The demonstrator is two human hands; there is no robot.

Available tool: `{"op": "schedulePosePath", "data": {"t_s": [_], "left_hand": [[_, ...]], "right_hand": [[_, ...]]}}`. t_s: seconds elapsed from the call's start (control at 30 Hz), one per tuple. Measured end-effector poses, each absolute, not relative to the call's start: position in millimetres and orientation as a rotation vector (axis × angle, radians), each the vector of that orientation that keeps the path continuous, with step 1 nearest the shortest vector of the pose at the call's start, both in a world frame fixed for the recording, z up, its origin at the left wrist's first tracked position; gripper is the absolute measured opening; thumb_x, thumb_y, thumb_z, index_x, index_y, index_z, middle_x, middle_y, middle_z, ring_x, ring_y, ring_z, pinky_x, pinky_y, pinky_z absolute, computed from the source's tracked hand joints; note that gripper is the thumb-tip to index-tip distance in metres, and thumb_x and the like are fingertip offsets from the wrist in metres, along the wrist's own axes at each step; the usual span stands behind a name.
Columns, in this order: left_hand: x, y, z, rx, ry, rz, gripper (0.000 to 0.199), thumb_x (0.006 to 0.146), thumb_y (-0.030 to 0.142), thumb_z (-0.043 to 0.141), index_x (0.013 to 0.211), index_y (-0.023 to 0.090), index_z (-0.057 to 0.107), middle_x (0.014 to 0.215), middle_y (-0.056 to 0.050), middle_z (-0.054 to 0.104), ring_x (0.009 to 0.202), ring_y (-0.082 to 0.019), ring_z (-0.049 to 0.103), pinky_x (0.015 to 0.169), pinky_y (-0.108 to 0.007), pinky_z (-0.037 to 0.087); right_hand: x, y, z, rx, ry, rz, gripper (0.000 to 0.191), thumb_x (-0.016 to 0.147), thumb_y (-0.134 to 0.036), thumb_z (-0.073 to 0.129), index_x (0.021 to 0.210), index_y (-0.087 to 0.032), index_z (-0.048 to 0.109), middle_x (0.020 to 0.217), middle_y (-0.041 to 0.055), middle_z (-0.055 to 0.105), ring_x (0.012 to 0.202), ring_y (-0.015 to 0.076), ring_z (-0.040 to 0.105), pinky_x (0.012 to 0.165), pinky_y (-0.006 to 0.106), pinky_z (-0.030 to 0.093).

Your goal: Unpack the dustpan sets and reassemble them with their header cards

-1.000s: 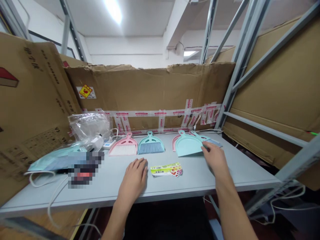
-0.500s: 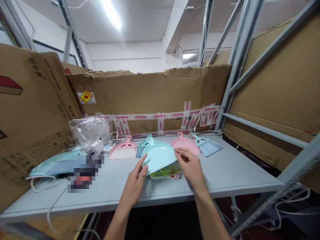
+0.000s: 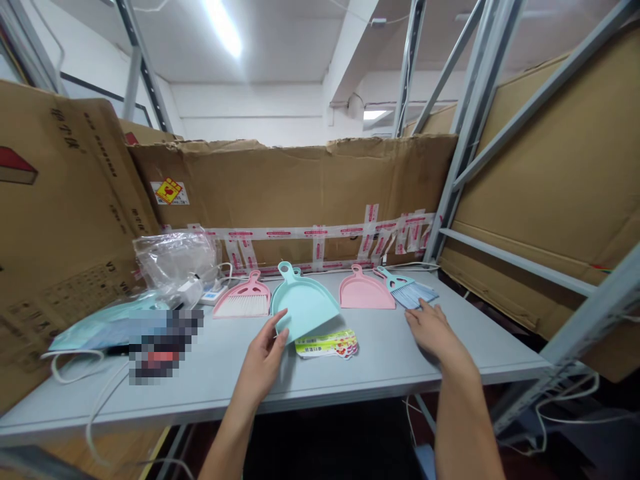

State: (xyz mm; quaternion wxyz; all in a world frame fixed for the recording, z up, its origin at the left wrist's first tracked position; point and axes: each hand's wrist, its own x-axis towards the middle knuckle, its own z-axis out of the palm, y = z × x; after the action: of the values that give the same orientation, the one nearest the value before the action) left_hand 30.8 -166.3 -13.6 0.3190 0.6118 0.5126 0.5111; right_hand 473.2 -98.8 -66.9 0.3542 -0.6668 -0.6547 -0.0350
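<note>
My left hand (image 3: 265, 357) pinches the lower left corner of a light teal dustpan (image 3: 307, 307), held tilted above the shelf. Behind it, the handle of another teal dustpan (image 3: 298, 271) peeks out; the rest is hidden. My right hand (image 3: 433, 330) is at the bristle end of a teal hand brush (image 3: 411, 292) with blue bristles, fingers stretched out; whether they touch the bristles I cannot tell. Between the brush and the held dustpan lies a pink dustpan (image 3: 367, 295). Printed green and white cards (image 3: 327, 345) lie below the teal dustpan.
A pink dustpan and brush set (image 3: 245, 297) lies left of centre. Clear plastic bags (image 3: 175, 260), a white power strip (image 3: 214, 293), cables and a blurred dark item (image 3: 165, 347) occupy the left. Cardboard boxes (image 3: 295, 193) and metal posts (image 3: 480, 100) enclose the grey shelf (image 3: 390, 360).
My right hand has let go of the teal dustpan and moved right to the brush. The dustpan, still in my left hand, has turned and shifted left, uncovering more of the cards.
</note>
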Motion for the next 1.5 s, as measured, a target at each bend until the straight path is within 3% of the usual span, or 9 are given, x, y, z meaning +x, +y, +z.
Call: {"op": "schedulePosePath", "data": {"t_s": [0.07, 0.2, 0.43, 0.73, 0.93, 1.0, 1.13, 1.3, 1.5], "left_hand": [[30, -166, -14, 1.613, 1.341, 1.347, 0.084, 0.1, 0.077, 0.067, 0.162, 0.02, 0.067, 0.111, -0.008, 0.075, 0.093, -0.023, 0.065, 0.092, -0.035, 0.055], [29, -167, -14, 1.614, 1.341, 1.344, 0.083, 0.101, 0.075, 0.067, 0.163, 0.02, 0.066, 0.113, -0.009, 0.075, 0.089, -0.022, 0.064, 0.089, -0.034, 0.055], [29, -167, -15, 1.616, 1.335, 1.335, 0.08, 0.102, 0.075, 0.067, 0.162, 0.021, 0.068, 0.112, -0.008, 0.076, 0.091, -0.023, 0.066, 0.089, -0.034, 0.056], [29, -166, -19, 1.612, 1.311, 1.315, 0.078, 0.103, 0.072, 0.066, 0.163, 0.021, 0.066, 0.121, -0.01, 0.078, 0.099, -0.024, 0.069, 0.097, -0.036, 0.056], [30, -167, -16, 1.62, 1.314, 1.297, 0.078, 0.103, 0.072, 0.066, 0.162, 0.022, 0.066, 0.13, -0.011, 0.078, 0.102, -0.025, 0.07, 0.098, -0.036, 0.056], [31, -167, -15, 1.623, 1.295, 1.289, 0.076, 0.103, 0.071, 0.067, 0.161, 0.022, 0.068, 0.135, -0.012, 0.077, 0.106, -0.025, 0.071, 0.099, -0.037, 0.056], [31, -168, -14, 1.65, 1.286, 1.261, 0.074, 0.102, 0.07, 0.069, 0.158, 0.021, 0.071, 0.118, -0.01, 0.078, 0.097, -0.023, 0.067, 0.092, -0.035, 0.055], [32, -169, -12, 1.682, 1.291, 1.235, 0.074, 0.102, 0.071, 0.069, 0.157, 0.021, 0.072, 0.094, -0.004, 0.069, 0.083, -0.02, 0.057, 0.082, -0.031, 0.05], [32, -170, -12, 1.671, 1.285, 1.223, 0.074, 0.102, 0.072, 0.069, 0.157, 0.022, 0.072, 0.104, -0.006, 0.071, 0.088, -0.021, 0.058, 0.085, -0.032, 0.049]], "right_hand": [[471, -93, -76, -1.772, -1.67, -0.047, 0.041, 0.105, -0.042, 0.055, 0.12, -0.023, 0.088, 0.151, 0.0201, 0.074, 0.158, 0.0415, 0.055, 0.131, 0.069, 0.041], [459, -83, -78, -1.901, -1.577, 0.026, 0.048, 0.105, -0.03, 0.044, 0.13, -0.019, 0.084, 0.161, 0.0224, 0.068, 0.16, 0.0462, 0.051, 0.128, 0.08, 0.037], [460, -84, -50, -1.65, -1.373, -0.181, 0.056, 0.108, -0.031, 0.038, 0.137, -0.008, 0.081, 0.158, 0.0262, 0.066, 0.146, 0.0372, 0.064, 0.131, 0.054, 0.046], [460, -87, -45, -1.606, -1.276, -0.236, 0.052, 0.107, -0.035, 0.044, 0.132, -0.011, 0.083, 0.139, 0.0232, 0.079, 0.146, 0.0391, 0.062, 0.132, 0.058, 0.043], [456, -94, -37, -1.579, -1.248, -0.266, 0.053, 0.109, -0.036, 0.044, 0.137, -0.01, 0.08, 0.146, 0.0229, 0.076, 0.158, 0.0398, 0.053, 0.135, 0.059, 0.039], [453, -100, -29, -1.536, -1.199, -0.289, 0.052, 0.109, -0.038, 0.049, 0.141, -0.009, 0.079, 0.149, 0.0235, 0.075, 0.155, 0.0398, 0.057, 0.133, 0.058, 0.041], [451, -113, -15, -1.432, -1.041, -0.378, 0.05, 0.107, -0.038, 0.058, 0.145, -0.011, 0.077, 0.149, 0.0219, 0.075, 0.14, 0.0371, 0.069, 0.126, 0.052, 0.05], [460, -105, -22, -1.546, -1.039, -0.338, 0.049, 0.105, -0.046, 0.057, 0.128, -0.014, 0.084, 0.131, 0.0208, 0.083, 0.124, 0.0391, 0.074, 0.116, 0.054, 0.054], [461, -86, -54, -2.003, -1.418, -0.11, 0.07, 0.097, -0.062, 0.068, 0.148, -0.014, 0.074, 0.155, 0.0248, 0.069, 0.145, 0.0472, 0.059, 0.124, 0.061, 0.044]]}}
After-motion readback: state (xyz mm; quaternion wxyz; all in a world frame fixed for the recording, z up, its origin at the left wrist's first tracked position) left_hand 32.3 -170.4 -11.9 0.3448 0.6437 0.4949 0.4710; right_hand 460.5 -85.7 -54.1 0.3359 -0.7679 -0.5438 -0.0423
